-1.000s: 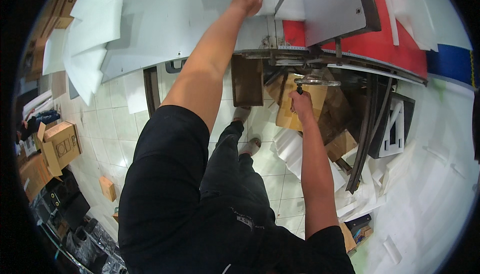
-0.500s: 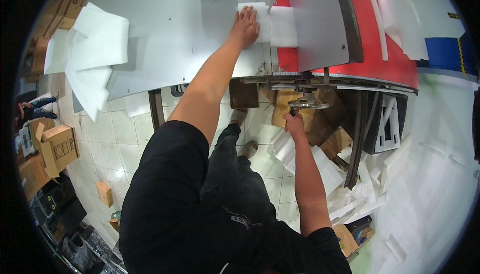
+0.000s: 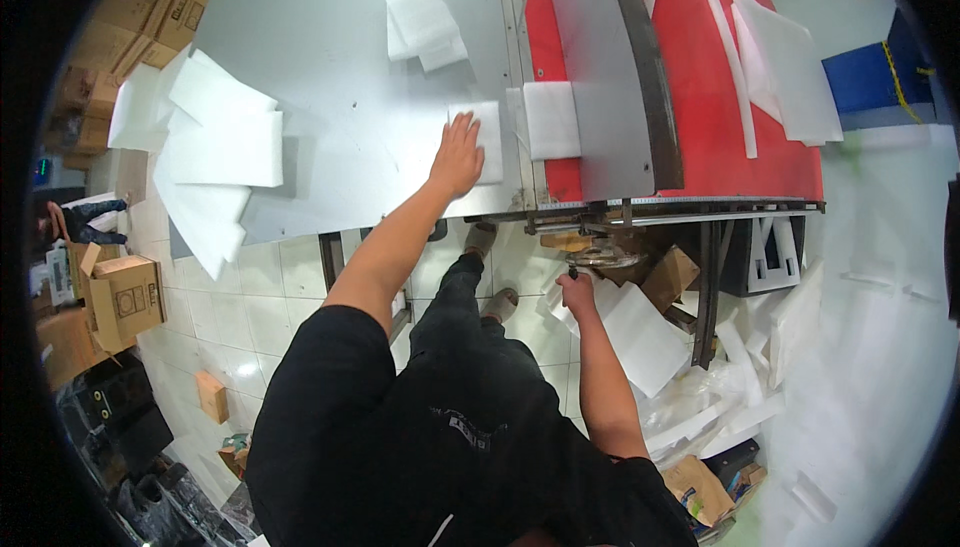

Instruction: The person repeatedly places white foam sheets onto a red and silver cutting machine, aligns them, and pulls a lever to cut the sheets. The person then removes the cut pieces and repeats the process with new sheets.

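Observation:
My left hand [image 3: 458, 155] lies flat, fingers stretched out, on a white foam piece [image 3: 488, 152] on the grey tabletop [image 3: 330, 117]. To its right, apart from it, a second white foam block [image 3: 552, 120] rests on the red strip against an upright grey panel [image 3: 590, 57]. A narrow white strip [image 3: 517, 115] sits at that block's left side. Below the table's front edge, my right hand [image 3: 577, 293] is closed round the dark handle [image 3: 573, 272] of a handwheel [image 3: 606, 255].
Stacked foam sheets [image 3: 222, 142] overhang the table's left front; smaller foam pieces [image 3: 425, 27] lie farther back. More foam [image 3: 790, 67] lies on the red surface [image 3: 700, 147]. Foam scraps [image 3: 715, 417] and a cardboard box [image 3: 670, 280] crowd beneath. Cartons [image 3: 125, 297] stand at left.
My left hand has drawn the foam piece left, opening a gap from the block by the panel. My right hand stays on the handwheel handle. The whole view has shifted.

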### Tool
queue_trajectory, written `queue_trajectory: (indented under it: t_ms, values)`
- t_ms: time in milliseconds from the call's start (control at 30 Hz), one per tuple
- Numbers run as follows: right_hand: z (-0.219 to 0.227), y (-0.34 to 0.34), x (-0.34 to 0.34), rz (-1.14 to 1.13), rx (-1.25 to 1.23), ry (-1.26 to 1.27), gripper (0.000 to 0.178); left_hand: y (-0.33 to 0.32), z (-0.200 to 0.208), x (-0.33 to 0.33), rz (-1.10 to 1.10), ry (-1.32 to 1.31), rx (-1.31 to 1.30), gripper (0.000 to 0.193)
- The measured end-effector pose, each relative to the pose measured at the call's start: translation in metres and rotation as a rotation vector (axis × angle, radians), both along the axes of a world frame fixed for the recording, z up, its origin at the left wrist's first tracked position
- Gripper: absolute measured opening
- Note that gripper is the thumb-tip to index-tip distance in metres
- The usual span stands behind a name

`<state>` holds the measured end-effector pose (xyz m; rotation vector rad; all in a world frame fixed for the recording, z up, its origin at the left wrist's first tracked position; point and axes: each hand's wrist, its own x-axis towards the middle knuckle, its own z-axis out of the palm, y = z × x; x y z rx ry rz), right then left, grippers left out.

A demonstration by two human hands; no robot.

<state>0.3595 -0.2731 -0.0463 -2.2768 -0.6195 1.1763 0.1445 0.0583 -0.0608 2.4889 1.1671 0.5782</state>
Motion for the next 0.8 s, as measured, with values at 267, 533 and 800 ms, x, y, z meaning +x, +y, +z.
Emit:
queue_trajectory:
  t_ms: [267, 533, 800]
  values:
    - [0.003, 0.003, 0.006, -0.001, -0.098, -0.028, 0.029, 0.028, 0.044, 0.01, 0.011, 0.071, -0.146, 0.052]
    - [0.036, 0.019, 0.004, -0.048, -0.13, 0.08, 0.023, 0.048, 0.019, 0.077, -0.258, 0.122, -0.076, 0.019]
    - [0.047, 0.023, 0.001, -0.074, -0.181, 0.095, 0.026, 0.091, 0.09, 0.047, -0.002, -0.202, -0.407, 0.012]
